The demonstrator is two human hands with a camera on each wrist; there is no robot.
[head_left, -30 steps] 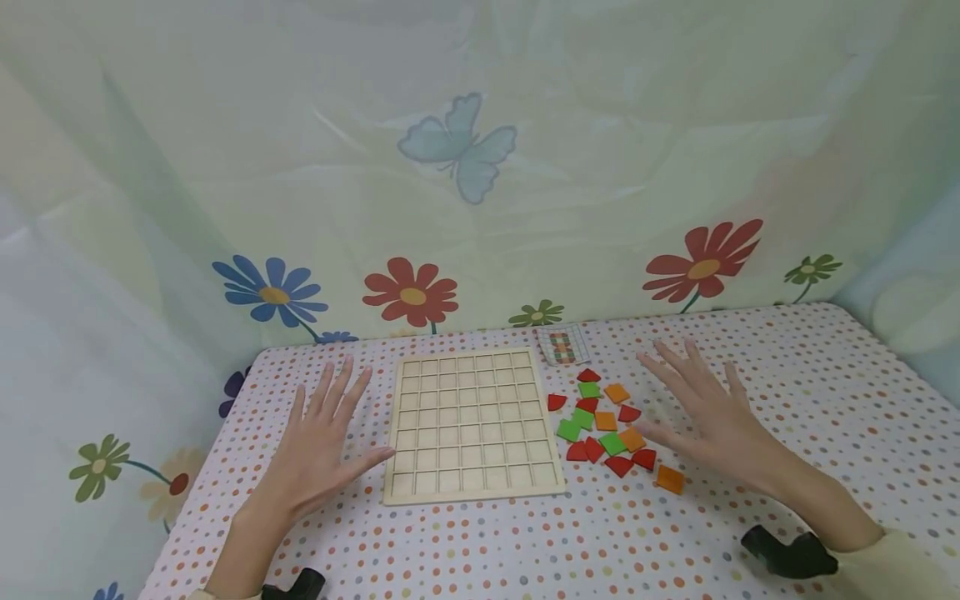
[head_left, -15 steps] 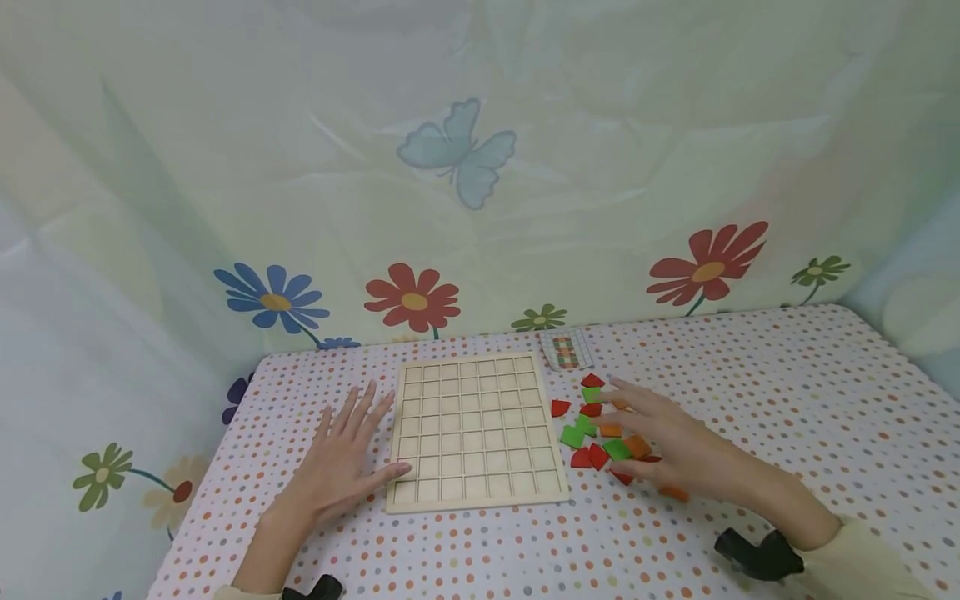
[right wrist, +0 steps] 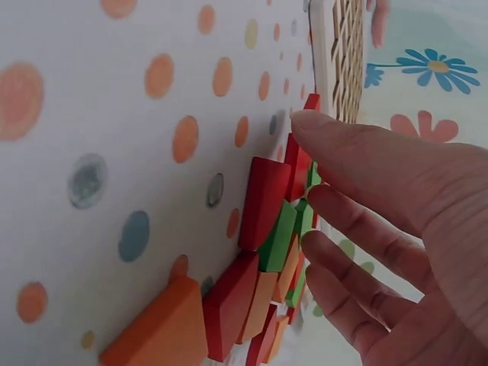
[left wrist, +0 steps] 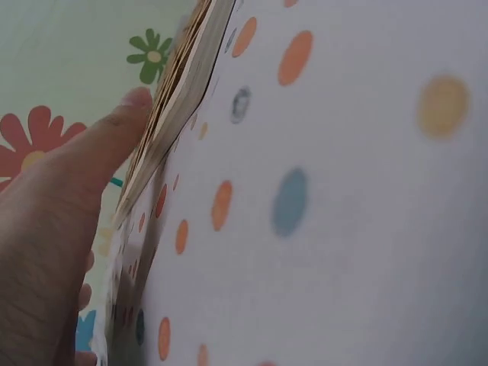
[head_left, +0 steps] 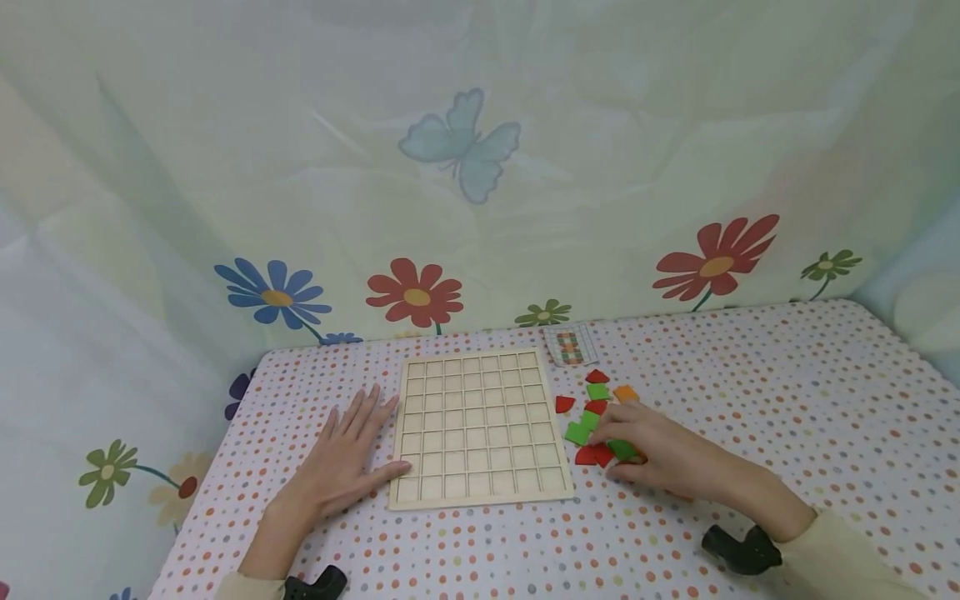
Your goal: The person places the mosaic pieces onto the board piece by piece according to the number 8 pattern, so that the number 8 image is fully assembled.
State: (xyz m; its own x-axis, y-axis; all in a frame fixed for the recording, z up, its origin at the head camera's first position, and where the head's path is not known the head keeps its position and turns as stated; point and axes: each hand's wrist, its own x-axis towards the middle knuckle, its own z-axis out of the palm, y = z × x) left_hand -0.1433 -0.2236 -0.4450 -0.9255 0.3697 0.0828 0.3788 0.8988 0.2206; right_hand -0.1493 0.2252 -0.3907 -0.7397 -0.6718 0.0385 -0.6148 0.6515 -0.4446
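A pale wooden grid board (head_left: 480, 505) lies flat on the dotted tablecloth. My left hand (head_left: 330, 467) rests on the cloth beside it, fingers spread, thumb on the board's left edge. Over the loose pieces to the right, my right hand (head_left: 663, 450) reaches down with bent fingers and the thumb apart. A green square tile (head_left: 621, 450) shows between thumb and fingers in the head view; no grip on it shows. The right wrist view has the thumb right by a red piece (right wrist: 264, 202), and an orange tile (right wrist: 160, 328) nearer the camera. Part of the pile is hidden under the hand.
Behind the pieces lies a small printed card (head_left: 570, 346) with a coloured grid pattern. More pieces are scattered by the board's right side, among them a red quarter-round (head_left: 564, 404) and an orange square (head_left: 626, 393). A flowered curtain (head_left: 465, 233) stands along the table's back edge.
My right hand has come left and down from above the cloth to the pieces, its fingers bending. My left hand has lowered beside the board, the thumb coming onto its edge.
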